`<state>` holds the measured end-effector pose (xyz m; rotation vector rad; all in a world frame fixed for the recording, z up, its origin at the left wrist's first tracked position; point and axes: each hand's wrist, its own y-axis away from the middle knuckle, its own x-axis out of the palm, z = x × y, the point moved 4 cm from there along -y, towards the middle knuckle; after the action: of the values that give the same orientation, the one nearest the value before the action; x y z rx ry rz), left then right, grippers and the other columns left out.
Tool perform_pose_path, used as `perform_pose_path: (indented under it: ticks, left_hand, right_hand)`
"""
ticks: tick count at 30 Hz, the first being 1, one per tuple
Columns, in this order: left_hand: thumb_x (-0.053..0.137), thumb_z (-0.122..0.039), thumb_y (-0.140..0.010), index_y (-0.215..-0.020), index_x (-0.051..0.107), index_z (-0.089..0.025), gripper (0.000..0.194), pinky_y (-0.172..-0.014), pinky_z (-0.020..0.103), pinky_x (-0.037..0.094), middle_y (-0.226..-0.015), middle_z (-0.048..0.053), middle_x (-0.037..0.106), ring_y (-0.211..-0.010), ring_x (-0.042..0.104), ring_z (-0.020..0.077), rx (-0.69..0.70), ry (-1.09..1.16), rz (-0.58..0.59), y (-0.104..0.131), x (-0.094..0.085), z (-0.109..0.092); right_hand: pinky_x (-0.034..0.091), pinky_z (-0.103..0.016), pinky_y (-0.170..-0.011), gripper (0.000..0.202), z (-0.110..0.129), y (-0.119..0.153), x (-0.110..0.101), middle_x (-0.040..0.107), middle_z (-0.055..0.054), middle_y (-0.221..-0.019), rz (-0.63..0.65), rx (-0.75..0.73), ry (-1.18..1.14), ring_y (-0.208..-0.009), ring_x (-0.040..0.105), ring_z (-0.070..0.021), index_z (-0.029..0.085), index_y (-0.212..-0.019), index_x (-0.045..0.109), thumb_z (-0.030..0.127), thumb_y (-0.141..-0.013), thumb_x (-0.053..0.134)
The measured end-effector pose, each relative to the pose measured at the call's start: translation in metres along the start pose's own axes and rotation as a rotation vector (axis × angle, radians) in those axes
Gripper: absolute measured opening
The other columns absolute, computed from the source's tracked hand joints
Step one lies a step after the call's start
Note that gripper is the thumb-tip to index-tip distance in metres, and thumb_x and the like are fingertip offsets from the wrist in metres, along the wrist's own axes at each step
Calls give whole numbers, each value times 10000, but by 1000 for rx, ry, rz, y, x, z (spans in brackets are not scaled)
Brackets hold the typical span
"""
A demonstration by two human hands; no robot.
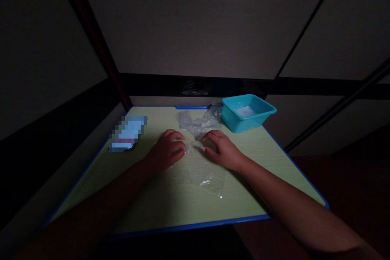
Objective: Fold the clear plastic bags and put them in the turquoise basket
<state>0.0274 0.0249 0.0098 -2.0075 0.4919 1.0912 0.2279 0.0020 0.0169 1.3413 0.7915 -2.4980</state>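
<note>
A clear plastic bag (198,174) lies flat on the pale green table, thin and hard to make out. My left hand (169,150) rests over its left upper part, fingers apart and curved, thumb tip near the plastic. On the other side my right hand (221,150) hovers or rests at the upper right part of the bag, its thumb and fingers apart. A gap separates the two hands. Just beyond them is a crumpled heap of clear plastic (199,123), reaching to the blue basin.
A turquoise basin (243,124) with something whitish inside stands at the table's back right corner. A phone-like object (128,132), pixelated, lies at the left. The table (146,211) has a blue edge, with a wall panel behind it.
</note>
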Motion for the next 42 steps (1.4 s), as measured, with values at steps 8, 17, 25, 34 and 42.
perform_pose_path:
  ticks: [8,17,25,34,42]
  left_hand:
    - [504,-278,-869,-770,731,-214,255,-952,446,426,-1050,85,664,-1035,563,252,29,-12,75,1,3,6]
    - [499,-274,-882,-851,749,-212,259,-966,468,454,-1086,86,719,-1092,599,265,45,-26,123,3,10,12]
    - [508,-284,-899,-918,759,-199,266,-980,438,457,-1158,106,694,-1115,602,252,75,-63,96,5,12,9]
    - [521,-290,-887,-944,761,-206,260,-1007,446,428,-1250,108,639,-1167,561,262,42,-39,123,5,10,6]
    - [525,-299,-881,-981,748,-183,271,-994,459,423,-1246,138,621,-1145,548,283,36,19,118,6,11,6]
  right_hand:
    - [416,-401,-932,271,20,5,4,642,-123,-1096,165,-224,-23,-1073,549,-253,160,-1097,621,298,-864,606]
    - [205,-613,-1078,586,18,11,14,317,-170,-1523,347,-158,69,-1406,251,-353,260,-1361,522,419,-818,677]
    - [46,-650,-1094,870,11,15,23,-1,-153,-1596,526,-29,112,-1454,3,-374,295,-1497,285,508,-767,707]
    - [-32,-658,-1083,992,12,15,22,-125,-94,-1581,654,-19,99,-1439,-101,-383,366,-1481,274,592,-651,766]
    - [-77,-673,-1057,794,19,16,21,-79,-48,-1590,722,-82,38,-1431,-138,-385,443,-1360,460,544,-646,792]
